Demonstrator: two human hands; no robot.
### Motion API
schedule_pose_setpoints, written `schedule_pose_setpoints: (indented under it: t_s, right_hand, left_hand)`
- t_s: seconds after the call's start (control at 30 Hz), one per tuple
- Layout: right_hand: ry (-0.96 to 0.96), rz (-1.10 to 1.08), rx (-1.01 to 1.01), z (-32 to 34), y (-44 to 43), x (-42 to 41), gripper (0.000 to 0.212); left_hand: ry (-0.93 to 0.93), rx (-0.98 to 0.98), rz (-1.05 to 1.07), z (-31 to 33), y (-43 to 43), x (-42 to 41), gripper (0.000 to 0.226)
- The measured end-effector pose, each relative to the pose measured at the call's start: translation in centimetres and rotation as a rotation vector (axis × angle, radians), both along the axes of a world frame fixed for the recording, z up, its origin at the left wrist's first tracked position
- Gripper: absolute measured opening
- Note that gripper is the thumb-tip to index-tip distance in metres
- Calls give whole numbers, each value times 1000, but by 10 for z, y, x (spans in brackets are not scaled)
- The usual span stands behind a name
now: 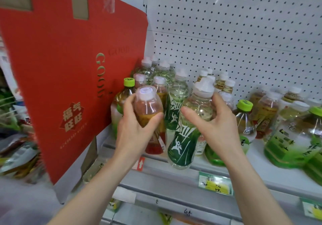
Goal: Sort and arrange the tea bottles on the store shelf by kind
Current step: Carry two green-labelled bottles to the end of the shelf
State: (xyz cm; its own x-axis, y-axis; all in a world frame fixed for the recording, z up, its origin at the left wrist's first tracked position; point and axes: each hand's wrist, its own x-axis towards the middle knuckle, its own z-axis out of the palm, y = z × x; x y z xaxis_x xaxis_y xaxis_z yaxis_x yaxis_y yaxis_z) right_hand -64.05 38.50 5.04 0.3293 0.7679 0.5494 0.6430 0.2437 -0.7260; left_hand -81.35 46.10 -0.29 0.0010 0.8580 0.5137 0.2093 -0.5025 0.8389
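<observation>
My left hand (134,128) grips an amber tea bottle (148,106) with a white cap and red lower label, held at the shelf's front left. My right hand (216,123) wraps around the upper body of a clear bottle with a dark green bamboo label (184,144), which leans toward me at the shelf edge. Behind them stand more green-label bottles (176,102), amber bottles (159,88) and small yellow tea bottles (224,83). Large green-capped bottles (244,120) stand to the right, one more (122,101) at the left.
A red cardboard box (69,67) leans against the shelf's left side, close to my left hand. White pegboard (226,32) backs the shelf. Price tags (215,183) hang on the shelf's front rail (174,174). Packaged goods (15,146) lie at the far left.
</observation>
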Motion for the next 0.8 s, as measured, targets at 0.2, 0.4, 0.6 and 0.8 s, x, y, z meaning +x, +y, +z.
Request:
schedule_pose_setpoints:
  t_s: [0.2, 0.4, 0.6, 0.8]
  right_hand:
    - [-193, 4, -66, 12, 29, -28, 51]
    - [-323, -95, -251, 14, 82, -43, 69]
    - [-226, -178, -277, 11, 94, -42, 92]
    - [-443, -208, 363, -15, 76, -62, 59]
  left_hand:
    - [-57, 1, 47, 4, -6, -35, 64]
    - [-45, -27, 49, -7, -13, -50, 59]
    - [-58, -42, 52, -8, -13, -57, 65]
    - [-32, 23, 58, -14, -7, -59, 63]
